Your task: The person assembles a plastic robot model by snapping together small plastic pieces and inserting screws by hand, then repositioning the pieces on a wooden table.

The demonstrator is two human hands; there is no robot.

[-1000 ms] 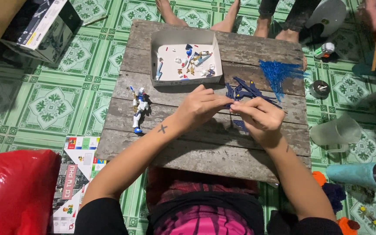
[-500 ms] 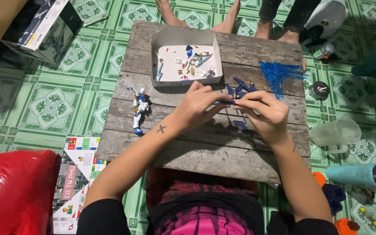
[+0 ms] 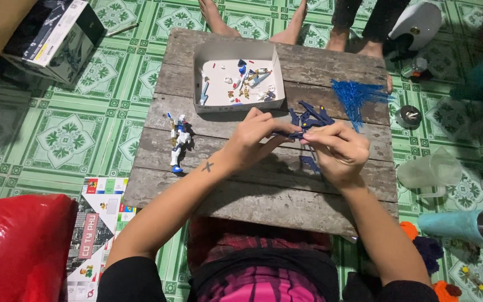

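Both hands meet above middle of wooden tabletop (image 3: 264, 196). Left hand (image 3: 252, 137) pinches one end of dark blue plastic part (image 3: 308, 120), right hand (image 3: 336, 151) closes on other end (two-point grip steadies small piece). White tray (image 3: 236, 53) of loose bits at 12 o'clock, within reach. Toy robot figure (image 3: 178, 141) lies at 9 o'clock, clear of work. Blue sprue (image 3: 356, 95) at 2 o'clock.

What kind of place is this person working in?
Probably a home floor used as a hobby spot: a low weathered wooden table on green patterned floor tiles, another person's bare feet nearby, and a white cardboard tray of small model parts.
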